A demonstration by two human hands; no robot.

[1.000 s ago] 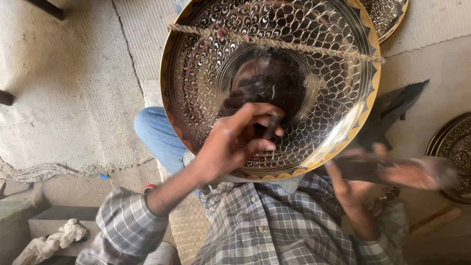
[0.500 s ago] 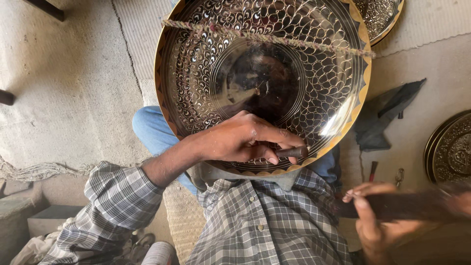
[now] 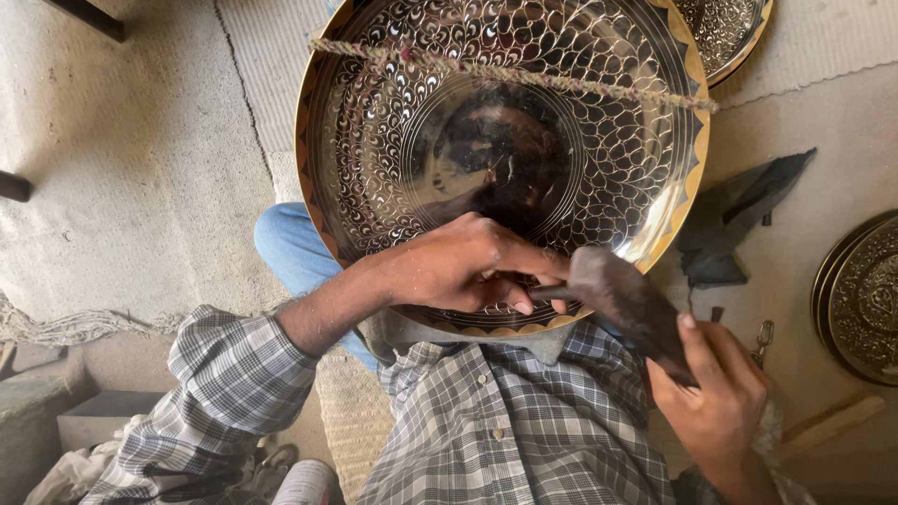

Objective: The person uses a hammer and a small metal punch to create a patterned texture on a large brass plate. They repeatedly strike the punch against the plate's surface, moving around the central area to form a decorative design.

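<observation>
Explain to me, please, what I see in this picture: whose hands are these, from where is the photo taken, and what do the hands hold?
There is no machine here. A person wears a camera on the head, and it looks straight down, so you see the person's own checked shirt, one knee in blue jeans and two bare hands.

Propped against the person's lap is a large round metal tray, shiny, with a fine scale-like pattern and a golden rim. A twisted cord runs across its upper part.

The left hand rests on the tray's lower edge and pinches a thin dark metal tool. The right hand grips a dark hammer-like block whose end meets that tool.

On the floor to the right lie a dark cloth and another patterned tray; a third tray shows at the top.
</observation>
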